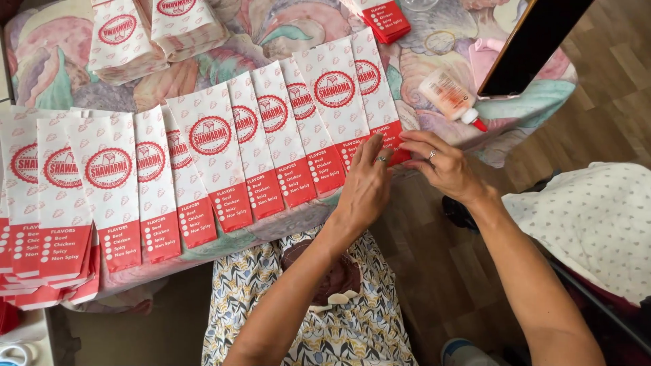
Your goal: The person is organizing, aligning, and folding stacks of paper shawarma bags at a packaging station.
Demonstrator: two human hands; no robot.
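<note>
A long overlapping row of white paper bags [224,149] with red round logos and red bottom bands lies across a floral-covered table [285,27]. My left hand [366,186] and my right hand [441,163] meet at the right end of the row, fingers pressing the red bottom edge of the last bag [371,88]. Both hands wear rings. A glue bottle [449,97] with a red tip lies on the table just beyond my right hand.
Stacks of the same bags [152,30] sit at the back left, and a red stack [386,17] at the back. A dark flat slab [532,41] leans at the back right. A white dotted cushion [597,217] is at right over wooden floor.
</note>
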